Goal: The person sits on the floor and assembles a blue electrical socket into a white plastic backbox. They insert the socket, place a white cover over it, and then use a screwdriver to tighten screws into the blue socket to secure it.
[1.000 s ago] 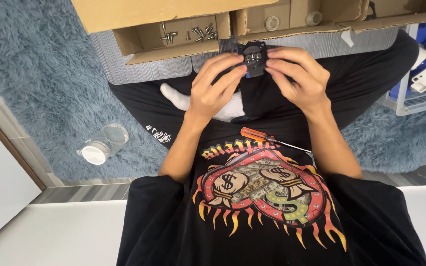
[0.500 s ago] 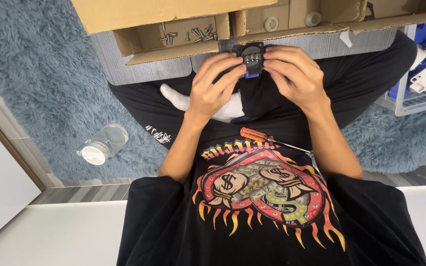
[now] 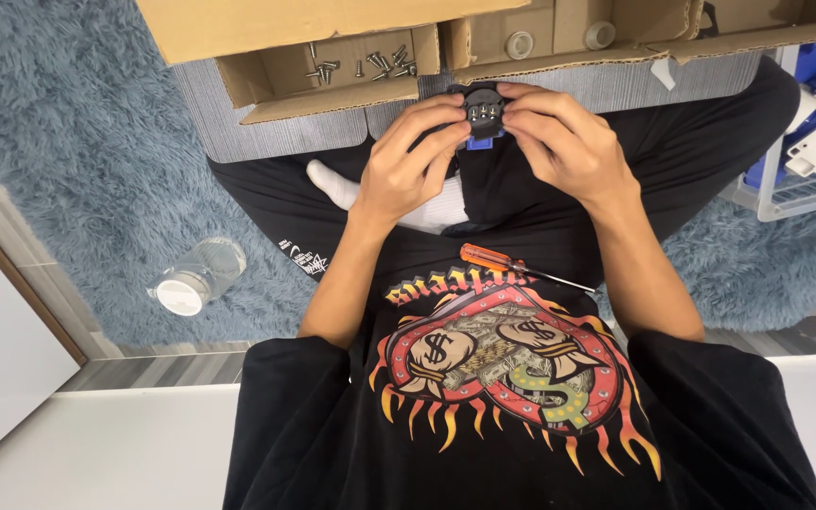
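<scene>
At the upper centre, the left hand (image 3: 415, 165) and right hand (image 3: 564, 142) pinch a small black part (image 3: 484, 109) with blue base, screwdriver (image 3: 512, 264) lying unused in the lap, loose screws (image 3: 361, 64) remaining in the cardboard box (image 3: 266, 90).

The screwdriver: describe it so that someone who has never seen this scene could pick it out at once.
Start at the black shirt with its flame-edged print, then go up to where the shirt meets the lap. The screwdriver lies there across the black fabric, nearer the person than the left hand and right hand. Its orange handle and thin metal shaft set it apart from everything dark around it.
</scene>
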